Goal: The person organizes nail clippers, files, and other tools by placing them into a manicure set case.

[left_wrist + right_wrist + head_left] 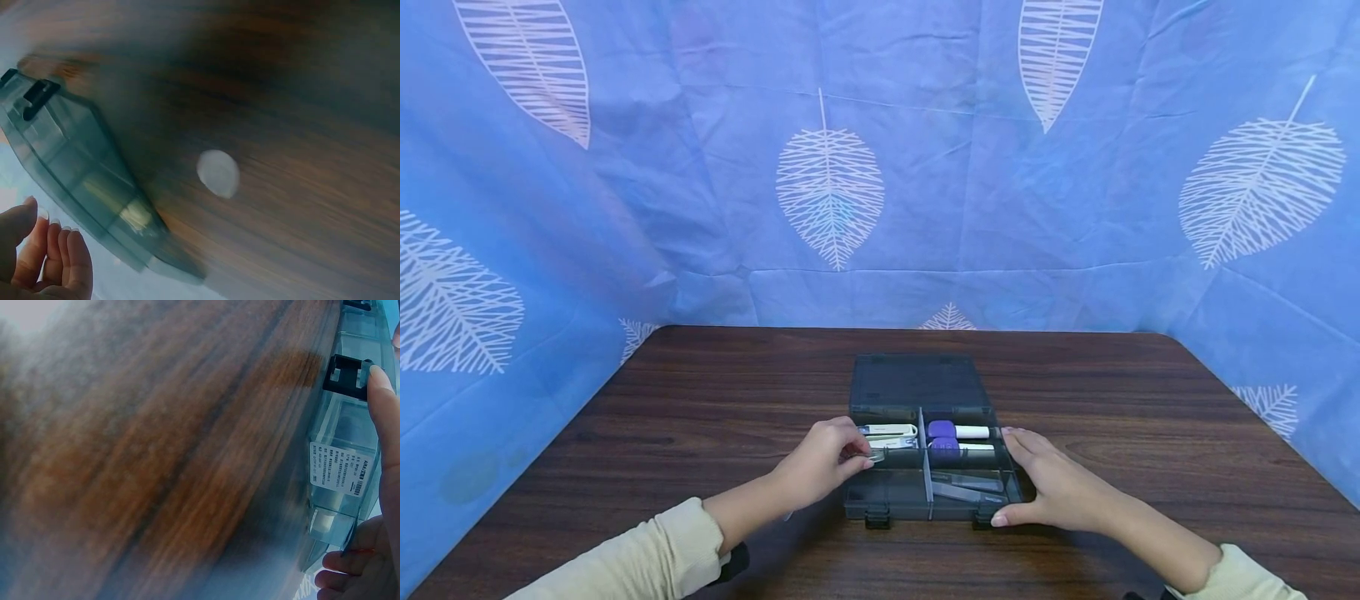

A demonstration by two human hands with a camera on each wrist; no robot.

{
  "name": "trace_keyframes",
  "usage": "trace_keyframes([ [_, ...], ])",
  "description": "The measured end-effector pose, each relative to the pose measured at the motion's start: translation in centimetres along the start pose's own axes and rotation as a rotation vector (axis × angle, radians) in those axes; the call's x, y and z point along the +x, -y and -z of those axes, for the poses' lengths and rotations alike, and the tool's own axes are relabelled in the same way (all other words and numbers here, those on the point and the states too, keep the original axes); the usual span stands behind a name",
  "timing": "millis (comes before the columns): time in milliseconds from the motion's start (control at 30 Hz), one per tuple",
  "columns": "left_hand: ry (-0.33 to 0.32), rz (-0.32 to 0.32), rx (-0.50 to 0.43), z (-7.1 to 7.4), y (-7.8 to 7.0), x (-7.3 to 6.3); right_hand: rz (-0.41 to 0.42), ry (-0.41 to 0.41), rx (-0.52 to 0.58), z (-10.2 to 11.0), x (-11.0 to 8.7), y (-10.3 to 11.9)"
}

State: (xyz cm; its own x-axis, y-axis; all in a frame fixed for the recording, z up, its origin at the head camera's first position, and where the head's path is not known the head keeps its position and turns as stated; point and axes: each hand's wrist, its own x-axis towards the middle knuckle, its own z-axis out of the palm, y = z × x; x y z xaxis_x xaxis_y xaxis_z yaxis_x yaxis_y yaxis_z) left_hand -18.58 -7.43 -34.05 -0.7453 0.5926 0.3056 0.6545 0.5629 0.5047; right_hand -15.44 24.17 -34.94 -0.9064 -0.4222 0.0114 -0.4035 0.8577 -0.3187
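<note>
A dark see-through plastic organizer box (pixel 889 505) sits on the table with its lid (pixel 917 379) folded back. My left hand (pixel 822 465) is over its left edge, thumb and forefinger pinching a small clear piece (pixel 877 456), too small to identify. Beside those fingertips, nail clippers (pixel 887 431) lie in the back left compartment. My right hand (pixel 1060 483) holds the box by its right side, thumb at the front latch (pixel 347 376) and fingers along the wall. Purple bottles with white caps (pixel 943 429) fill the back right compartment. Flat grey strips (pixel 966 492) lie in the front right one.
A brown wood-grain table (pixel 737 392) bears the box. Left of the box, a whitish round spot (pixel 219 174) shows over the table in the left wrist view. Blue cloth (pixel 910 208) with white leaf prints hangs behind and at both sides.
</note>
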Motion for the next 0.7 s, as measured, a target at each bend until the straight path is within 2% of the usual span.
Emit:
trace_keyframes([
  [333,0.073,-0.088,0.054,-1.7,-1.1,1.3,-0.002,0.005,0.012,0.1,-0.1,0.0],
  [567,0.156,-0.054,0.103,-2.4,-1.7,1.8,0.004,0.002,0.016,0.0,0.0,0.0],
  [700,0.166,-0.047,0.138,-2.6,-1.9,1.9,0.001,0.004,0.022,0.0,-0.1,0.0],
])
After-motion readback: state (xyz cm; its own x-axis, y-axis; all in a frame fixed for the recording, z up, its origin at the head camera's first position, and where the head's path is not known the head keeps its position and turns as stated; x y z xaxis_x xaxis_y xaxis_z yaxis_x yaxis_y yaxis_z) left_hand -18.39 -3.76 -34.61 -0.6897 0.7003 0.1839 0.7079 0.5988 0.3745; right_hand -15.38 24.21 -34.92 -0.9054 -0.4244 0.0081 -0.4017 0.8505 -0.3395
